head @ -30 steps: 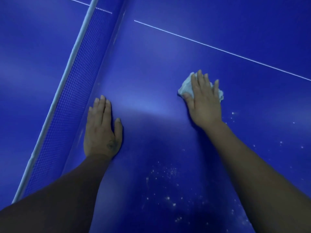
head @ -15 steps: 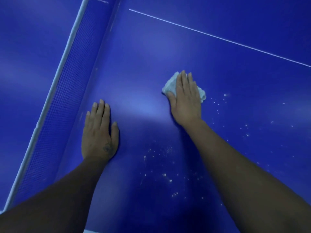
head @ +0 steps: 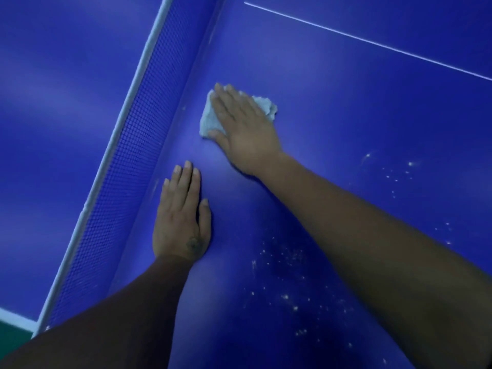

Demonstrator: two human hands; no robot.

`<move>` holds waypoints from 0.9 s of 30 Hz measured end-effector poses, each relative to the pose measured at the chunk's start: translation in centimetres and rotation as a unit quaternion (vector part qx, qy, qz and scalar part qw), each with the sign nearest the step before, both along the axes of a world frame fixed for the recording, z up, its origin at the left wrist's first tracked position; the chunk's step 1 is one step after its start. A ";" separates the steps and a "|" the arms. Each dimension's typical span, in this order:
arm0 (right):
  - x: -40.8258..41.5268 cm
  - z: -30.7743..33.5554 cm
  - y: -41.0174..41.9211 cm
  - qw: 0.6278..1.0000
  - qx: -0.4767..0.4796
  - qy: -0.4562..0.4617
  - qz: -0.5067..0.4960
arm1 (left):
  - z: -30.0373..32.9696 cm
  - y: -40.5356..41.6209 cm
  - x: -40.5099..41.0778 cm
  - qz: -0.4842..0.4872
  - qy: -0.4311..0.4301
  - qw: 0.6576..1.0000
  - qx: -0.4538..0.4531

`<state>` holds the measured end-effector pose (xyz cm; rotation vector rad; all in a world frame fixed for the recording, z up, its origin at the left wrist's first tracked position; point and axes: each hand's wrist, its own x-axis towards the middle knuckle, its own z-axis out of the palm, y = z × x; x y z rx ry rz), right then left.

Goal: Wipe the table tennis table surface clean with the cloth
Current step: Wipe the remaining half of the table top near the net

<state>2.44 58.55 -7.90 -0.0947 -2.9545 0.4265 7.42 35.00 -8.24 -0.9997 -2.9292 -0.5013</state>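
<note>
table (head: 346, 107): smooth, slightly glossy, speckled | cloth (head: 210, 121): crumpled fabric | net (head: 127, 161): mesh

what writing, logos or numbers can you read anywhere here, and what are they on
No readable text in the head view.
Table tennis table: only a plain white line, no words or numbers.
Net: white top band, no print on it.
Cloth under the right hand: no label visible.
Left hand: a small dark mark on its back, too blurred to tell whether it holds letters.
</note>
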 end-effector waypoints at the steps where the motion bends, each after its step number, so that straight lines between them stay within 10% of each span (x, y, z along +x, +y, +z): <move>1: 2.3 0.0 -1.0 1.000 -0.003 0.000 0.031 | 0.0 -0.1 0.0 0.000 -0.004 1.000 0.000; 7: 14.6 1.2 -3.1 0.970 -0.006 -0.094 0.225 | 0.1 -0.1 0.0 0.002 -0.015 1.000 -0.006; 13: 10.9 1.1 1.8 0.994 0.007 -0.100 0.039 | 0.2 0.0 0.0 0.001 -0.018 1.000 -0.006; 21: 15.7 1.7 0.4 0.967 -0.049 -0.069 0.239 | 0.2 -0.1 0.1 0.001 -0.024 1.000 -0.007; 27: 9.7 2.2 13.3 0.994 0.008 -0.103 -0.032 | 0.3 0.0 0.1 0.003 -0.022 1.000 -0.005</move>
